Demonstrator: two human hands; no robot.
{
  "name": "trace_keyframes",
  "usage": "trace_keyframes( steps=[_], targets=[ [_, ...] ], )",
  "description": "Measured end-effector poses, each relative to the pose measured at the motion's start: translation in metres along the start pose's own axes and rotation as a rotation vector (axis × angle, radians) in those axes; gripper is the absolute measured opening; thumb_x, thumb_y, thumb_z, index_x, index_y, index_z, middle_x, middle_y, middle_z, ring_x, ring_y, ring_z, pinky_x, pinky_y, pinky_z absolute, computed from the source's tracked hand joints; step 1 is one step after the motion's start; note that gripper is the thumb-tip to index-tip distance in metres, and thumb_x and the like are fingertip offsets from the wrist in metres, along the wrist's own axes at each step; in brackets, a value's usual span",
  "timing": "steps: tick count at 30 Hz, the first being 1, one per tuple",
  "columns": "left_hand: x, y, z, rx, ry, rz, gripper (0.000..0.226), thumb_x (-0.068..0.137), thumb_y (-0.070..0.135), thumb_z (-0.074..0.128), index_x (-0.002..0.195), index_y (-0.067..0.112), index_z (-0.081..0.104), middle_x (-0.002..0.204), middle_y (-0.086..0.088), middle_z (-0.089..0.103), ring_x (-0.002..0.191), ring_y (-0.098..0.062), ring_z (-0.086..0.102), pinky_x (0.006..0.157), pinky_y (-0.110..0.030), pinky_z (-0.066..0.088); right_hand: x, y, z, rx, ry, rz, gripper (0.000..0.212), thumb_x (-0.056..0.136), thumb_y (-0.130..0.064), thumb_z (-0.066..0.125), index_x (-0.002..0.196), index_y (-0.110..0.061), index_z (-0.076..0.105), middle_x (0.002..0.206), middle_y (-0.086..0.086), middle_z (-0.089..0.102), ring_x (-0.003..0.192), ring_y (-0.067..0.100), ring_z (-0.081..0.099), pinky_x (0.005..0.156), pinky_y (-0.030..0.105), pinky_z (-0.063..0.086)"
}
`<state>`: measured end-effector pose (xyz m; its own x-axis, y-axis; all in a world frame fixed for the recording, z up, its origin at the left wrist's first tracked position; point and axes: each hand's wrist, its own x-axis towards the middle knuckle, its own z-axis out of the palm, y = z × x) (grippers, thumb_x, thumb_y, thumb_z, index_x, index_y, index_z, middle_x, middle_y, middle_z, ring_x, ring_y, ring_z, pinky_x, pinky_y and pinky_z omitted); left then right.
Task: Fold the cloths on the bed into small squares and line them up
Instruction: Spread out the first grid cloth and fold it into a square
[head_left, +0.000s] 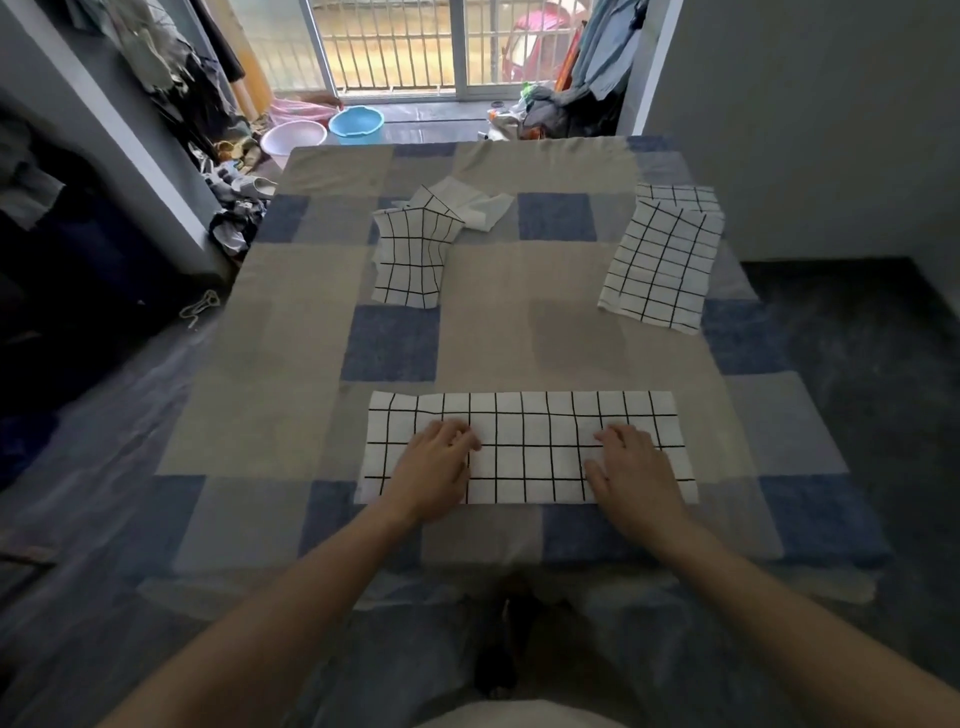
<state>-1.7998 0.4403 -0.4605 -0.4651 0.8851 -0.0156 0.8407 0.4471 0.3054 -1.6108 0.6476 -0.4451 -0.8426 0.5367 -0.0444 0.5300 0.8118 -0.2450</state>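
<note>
Head view: left hand (435, 467) and right hand (631, 470) press flat, fingers relaxed, on a long grid-print cloth (530, 449). It lies on a patchwork bed (483, 343).

A long folded white grid-patterned cloth strip (530, 447) lay along the near edge of the patchwork-covered bed (291, 332), with the left hand (434, 467) and right hand (631, 467) flat on it. A crumpled white grid-patterned cloth (413, 254) lay toward the far edge, a flat white grid-patterned cloth (660, 260) by the right edge.

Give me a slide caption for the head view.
Both hands flatten a long grid cloth on the bed.
</note>
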Motion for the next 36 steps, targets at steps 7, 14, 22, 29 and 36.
trace_keyframes(
  steps=[7, 14, 22, 29, 36],
  targets=[
    [0.02, 0.02, 0.021, 0.029, 0.059, 0.01, 0.043, 0.09, 0.016, 0.047, 0.133, 0.017, 0.046, 0.15, -0.006, 0.036, 0.14, -0.023, 0.029, 0.115, -0.042, 0.029, 0.031, -0.039, 0.03, 0.012, -0.061, -0.103, 0.05, 0.096, -0.029, 0.045, 0.142, -0.01, 0.035, 0.155, 0.018, 0.024, 0.145, 0.03, 0.02, 0.118, 0.044, 0.022],
    [0.04, 0.006, 0.038, 0.03, -0.005, 0.038, 0.042, 0.093, 0.015, 0.045, 0.135, 0.016, 0.048, 0.152, -0.005, 0.034, 0.145, -0.021, 0.022, 0.118, -0.044, 0.023, 0.065, -0.051, 0.054, 0.018, -0.042, -0.172, 0.056, 0.095, -0.023, 0.044, 0.146, -0.007, 0.028, 0.151, 0.015, 0.029, 0.141, 0.031, 0.028, 0.116, 0.049, 0.026],
    [0.045, -0.023, 0.051, -0.02, -0.107, 0.06, 0.053, 0.095, 0.03, 0.028, 0.148, 0.028, 0.032, 0.161, 0.003, 0.014, 0.149, -0.012, 0.002, 0.12, -0.038, 0.006, 0.072, -0.042, 0.079, -0.059, -0.163, -0.179, 0.066, 0.097, -0.046, 0.022, 0.154, -0.015, 0.01, 0.162, 0.005, 0.01, 0.149, 0.02, 0.003, 0.118, 0.046, -0.001],
    [0.039, -0.054, 0.041, 0.054, -0.143, 0.065, 0.057, 0.099, 0.038, 0.032, 0.153, 0.034, 0.016, 0.162, 0.005, 0.005, 0.149, -0.012, -0.003, 0.12, -0.04, 0.001, 0.073, -0.042, 0.081, -0.052, -0.181, -0.155, 0.067, 0.097, -0.049, 0.02, 0.155, -0.018, 0.007, 0.162, 0.002, 0.005, 0.149, 0.018, -0.002, 0.117, 0.045, -0.001],
    [0.014, -0.13, 0.019, 0.091, -0.066, -0.471, 0.061, 0.096, 0.051, 0.007, 0.153, 0.033, 0.001, 0.162, 0.005, -0.003, 0.147, -0.011, -0.009, 0.119, -0.051, 0.0, 0.072, -0.042, 0.082, -0.035, -0.172, -0.154, 0.067, 0.097, -0.048, 0.021, 0.155, -0.018, 0.006, 0.163, 0.002, 0.004, 0.149, 0.017, -0.004, 0.118, 0.046, -0.001]
  ],
)
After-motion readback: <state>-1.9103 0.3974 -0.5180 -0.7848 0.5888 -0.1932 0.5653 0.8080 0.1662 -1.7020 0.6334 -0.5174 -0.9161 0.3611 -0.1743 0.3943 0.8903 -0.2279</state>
